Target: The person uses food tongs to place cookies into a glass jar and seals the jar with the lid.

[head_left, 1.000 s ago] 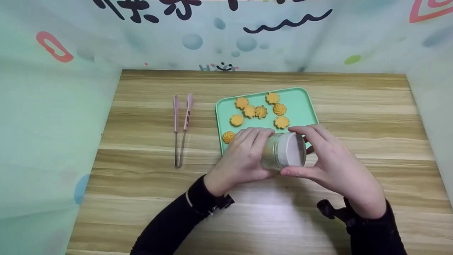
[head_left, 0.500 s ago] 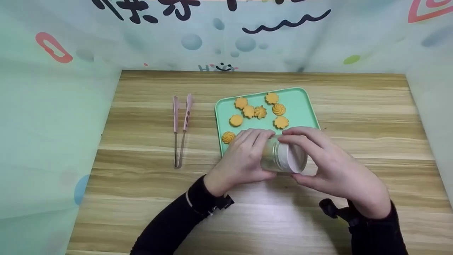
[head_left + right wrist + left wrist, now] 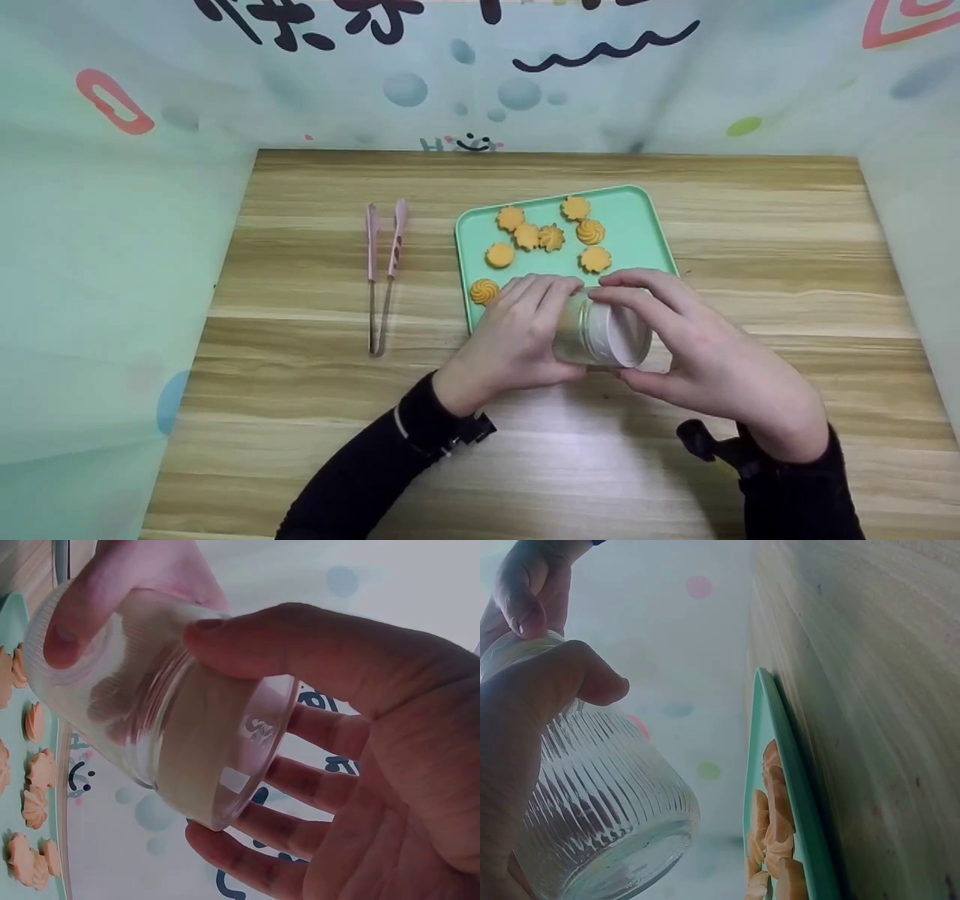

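Observation:
A clear ribbed jar (image 3: 570,341) is held tilted over the near edge of the green tray, its pale lid (image 3: 628,337) toward the right. My left hand (image 3: 514,334) grips the jar's body. My right hand (image 3: 720,352) holds the lid, thumb on one side and fingertips on the other, as the right wrist view shows around the lid (image 3: 199,739). In the left wrist view the ribbed wall of the jar (image 3: 607,772) and its base are seen above the tray's level.
On the green tray (image 3: 637,225) lie several piped butter cookies (image 3: 551,238); my hands and the jar cover its near part. Pink-handled tongs (image 3: 373,247) lie on the wooden table (image 3: 300,420) at the left. A printed curtain (image 3: 450,90) hangs around the back and sides.
My right hand has shifted its fingers around the lid to a new hold, and the lid end of the jar has dipped slightly toward me. My left hand stays nearly still on the jar.

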Motion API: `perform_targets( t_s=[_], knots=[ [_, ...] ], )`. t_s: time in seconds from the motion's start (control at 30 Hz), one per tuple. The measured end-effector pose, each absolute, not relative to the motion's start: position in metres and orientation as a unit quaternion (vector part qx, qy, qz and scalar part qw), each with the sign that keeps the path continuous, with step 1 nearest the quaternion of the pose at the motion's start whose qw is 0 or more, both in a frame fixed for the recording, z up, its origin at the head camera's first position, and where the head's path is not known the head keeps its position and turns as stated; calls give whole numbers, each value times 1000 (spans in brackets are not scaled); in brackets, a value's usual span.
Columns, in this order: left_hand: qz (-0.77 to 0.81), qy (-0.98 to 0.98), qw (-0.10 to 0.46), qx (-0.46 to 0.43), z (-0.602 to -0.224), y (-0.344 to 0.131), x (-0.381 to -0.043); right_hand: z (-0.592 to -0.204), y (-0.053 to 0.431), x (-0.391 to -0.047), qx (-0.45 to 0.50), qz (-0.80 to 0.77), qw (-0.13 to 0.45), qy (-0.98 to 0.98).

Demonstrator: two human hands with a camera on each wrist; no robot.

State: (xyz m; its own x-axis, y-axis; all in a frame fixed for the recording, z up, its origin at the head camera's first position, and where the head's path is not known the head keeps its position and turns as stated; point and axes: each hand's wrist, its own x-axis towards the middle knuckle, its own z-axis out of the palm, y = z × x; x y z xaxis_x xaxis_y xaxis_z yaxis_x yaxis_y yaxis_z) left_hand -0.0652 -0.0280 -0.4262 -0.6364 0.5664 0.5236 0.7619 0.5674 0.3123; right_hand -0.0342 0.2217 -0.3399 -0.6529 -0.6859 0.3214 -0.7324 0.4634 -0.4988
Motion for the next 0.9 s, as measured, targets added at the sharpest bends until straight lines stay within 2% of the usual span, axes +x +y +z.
perform_targets(
  t_s=[0.2, 0.47, 0.9],
  knots=[
    [-267, -866, 181, -382, -426, -28, -64, -340, 221, -34, 414, 309, 34, -856],
    [-280, -862, 158, -392, -424, -29, -65, -339, 220, -36, 464, 304, 25, -832],
    [-325, -853, 105, -394, -422, -30, -66, -335, 223, -39, 496, 317, 55, -806]
  ],
)
